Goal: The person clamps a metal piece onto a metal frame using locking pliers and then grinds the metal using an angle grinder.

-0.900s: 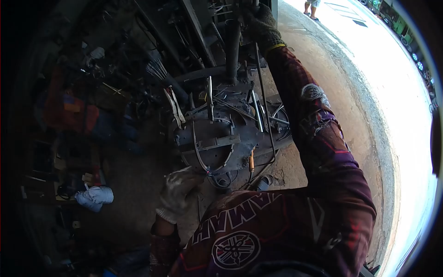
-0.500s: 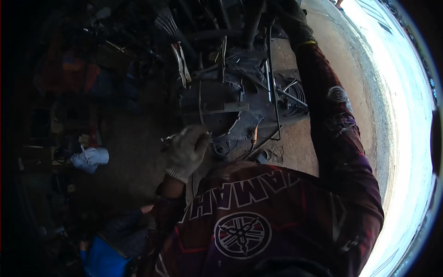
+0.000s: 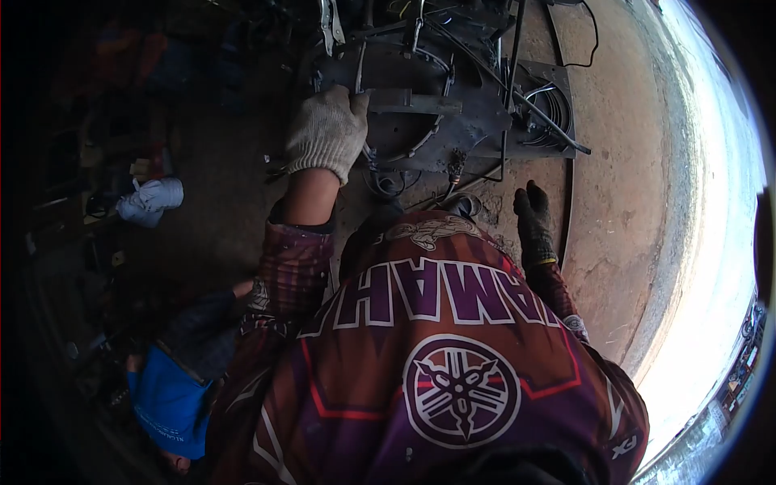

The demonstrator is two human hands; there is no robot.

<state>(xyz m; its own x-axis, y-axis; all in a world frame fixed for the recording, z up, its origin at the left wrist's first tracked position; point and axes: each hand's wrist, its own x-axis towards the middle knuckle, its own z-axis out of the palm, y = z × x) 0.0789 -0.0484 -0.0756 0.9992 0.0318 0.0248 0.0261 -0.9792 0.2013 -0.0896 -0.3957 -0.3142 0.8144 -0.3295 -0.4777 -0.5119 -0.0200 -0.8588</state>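
My left hand (image 3: pixel 326 136), in a pale knitted glove, is closed at the left side of a dark steel plate with a curved metal rim (image 3: pixel 443 66). A short piece juts out left of the wrist; whether the fingers hold it is hidden. Right by this hand a flat metal bar (image 3: pixel 414 103) crosses the rim. Locking pliers (image 3: pixel 331 28) stand at the work's upper left. My right hand (image 3: pixel 534 217), in a dark glove, hangs over the floor right of the plate, fingers stretched out and nothing visible in them.
A ringed metal part (image 3: pixel 546 111) and thin rods lie at the plate's right. A cable (image 3: pixel 595 36) curls on the concrete floor. At lower left is another person in a blue shirt (image 3: pixel 171 404); a white cloth-like bundle (image 3: pixel 151 200) lies above them.
My right hand has come back from the far top of the work to beside my body. My left hand has moved forward onto the plate's left side. The view has shifted.
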